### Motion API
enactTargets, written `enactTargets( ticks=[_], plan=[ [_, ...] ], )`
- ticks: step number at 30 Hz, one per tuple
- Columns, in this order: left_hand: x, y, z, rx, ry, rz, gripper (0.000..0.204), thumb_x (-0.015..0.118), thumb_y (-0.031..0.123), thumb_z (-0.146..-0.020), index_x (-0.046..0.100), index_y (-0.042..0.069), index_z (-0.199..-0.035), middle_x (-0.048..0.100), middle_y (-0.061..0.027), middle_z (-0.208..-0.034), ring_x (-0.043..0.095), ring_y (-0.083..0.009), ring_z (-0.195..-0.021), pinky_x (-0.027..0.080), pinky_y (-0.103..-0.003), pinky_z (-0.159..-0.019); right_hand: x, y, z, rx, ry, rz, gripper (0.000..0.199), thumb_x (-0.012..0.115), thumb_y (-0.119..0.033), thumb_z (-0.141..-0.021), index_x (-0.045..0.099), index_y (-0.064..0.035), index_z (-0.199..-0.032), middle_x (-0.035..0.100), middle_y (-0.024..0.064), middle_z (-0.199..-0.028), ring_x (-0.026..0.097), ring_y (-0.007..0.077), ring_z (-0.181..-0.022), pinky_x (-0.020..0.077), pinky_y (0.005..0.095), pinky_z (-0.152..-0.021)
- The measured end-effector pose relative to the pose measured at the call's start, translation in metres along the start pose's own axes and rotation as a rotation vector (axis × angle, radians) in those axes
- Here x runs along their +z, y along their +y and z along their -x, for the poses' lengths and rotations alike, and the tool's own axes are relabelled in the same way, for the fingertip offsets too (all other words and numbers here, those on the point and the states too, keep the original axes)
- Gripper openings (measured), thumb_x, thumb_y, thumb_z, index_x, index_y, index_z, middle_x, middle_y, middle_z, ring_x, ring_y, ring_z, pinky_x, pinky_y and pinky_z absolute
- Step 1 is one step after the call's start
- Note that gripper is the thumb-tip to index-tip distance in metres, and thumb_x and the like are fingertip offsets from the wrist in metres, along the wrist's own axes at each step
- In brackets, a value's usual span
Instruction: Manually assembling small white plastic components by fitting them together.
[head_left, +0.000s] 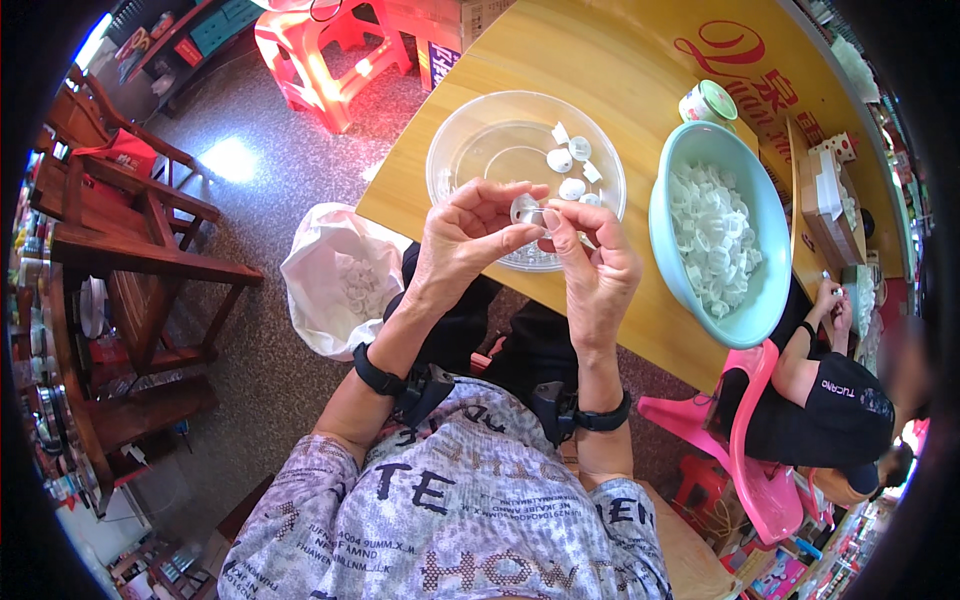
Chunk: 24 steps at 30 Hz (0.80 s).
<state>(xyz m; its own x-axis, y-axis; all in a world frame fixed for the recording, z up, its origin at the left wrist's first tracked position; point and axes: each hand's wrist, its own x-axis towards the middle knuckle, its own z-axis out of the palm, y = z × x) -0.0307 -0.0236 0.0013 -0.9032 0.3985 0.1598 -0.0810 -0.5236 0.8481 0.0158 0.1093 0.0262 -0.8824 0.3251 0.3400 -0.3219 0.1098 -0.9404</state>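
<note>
Over the near edge of a clear round tub (440,150), both my hands come together on a small whitish, see-through plastic piece (523,209). My left hand (470,232) pinches it between thumb and fingertips. From the other side, my right hand (597,265) has its thumb and forefinger closed at the piece's edge, where something thin and small shows that I cannot make out. Several white plastic caps (572,189) lie in the tub's right half. To the right, a light blue oval basin (664,265) is heaped with similar pale plastic pieces (715,240).
A white sack (318,250) with small pale pieces stands on the floor left of the wooden table (620,60). A green-lidded round container (708,101) sits behind the basin. Red stools (335,70) stand beyond. At right, another person (830,400) works near a pink chair (755,440).
</note>
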Motion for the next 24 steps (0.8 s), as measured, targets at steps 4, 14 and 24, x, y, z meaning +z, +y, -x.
enactTargets(
  ticks=[4,14,24],
  plan=[
    [0.000,0.007,0.003,-0.097,-0.010,0.049,0.041,0.067,0.005,-0.085,0.053,0.000,-0.124,0.060,-0.0137,-0.121,0.058,-0.0138,-0.108,0.047,-0.029,-0.094,-0.002,-0.005,-0.002,0.043,0.013,-0.068,0.010,0.065,-0.004,-0.087,0.065,0.0000,-0.096,0.068,0.0055,-0.091,0.061,0.0075,-0.074,0.0527,0.0208,-0.063],
    [-0.003,0.005,0.001,-0.085,-0.013,-0.021,0.041,0.066,0.003,-0.084,0.055,0.000,-0.124,0.060,-0.0151,-0.122,0.057,-0.0172,-0.111,0.045,-0.032,-0.098,-0.006,-0.013,-0.003,0.220,-0.042,-0.225,0.010,0.063,-0.006,-0.089,0.064,0.0009,-0.096,0.066,0.0081,-0.099,0.062,0.0086,-0.082,0.0553,0.0233,-0.069],
    [-0.007,-0.003,0.003,0.003,-0.046,-0.105,0.040,0.065,-0.007,-0.080,0.060,0.001,-0.119,0.060,-0.0171,-0.121,0.058,-0.0196,-0.110,0.050,-0.031,-0.094,-0.010,-0.001,0.002,0.098,-0.058,-0.065,0.009,0.062,-0.003,-0.089,0.063,0.0021,-0.095,0.066,0.0055,-0.094,0.062,0.0094,-0.081,0.0568,0.0252,-0.070]
  ],
)
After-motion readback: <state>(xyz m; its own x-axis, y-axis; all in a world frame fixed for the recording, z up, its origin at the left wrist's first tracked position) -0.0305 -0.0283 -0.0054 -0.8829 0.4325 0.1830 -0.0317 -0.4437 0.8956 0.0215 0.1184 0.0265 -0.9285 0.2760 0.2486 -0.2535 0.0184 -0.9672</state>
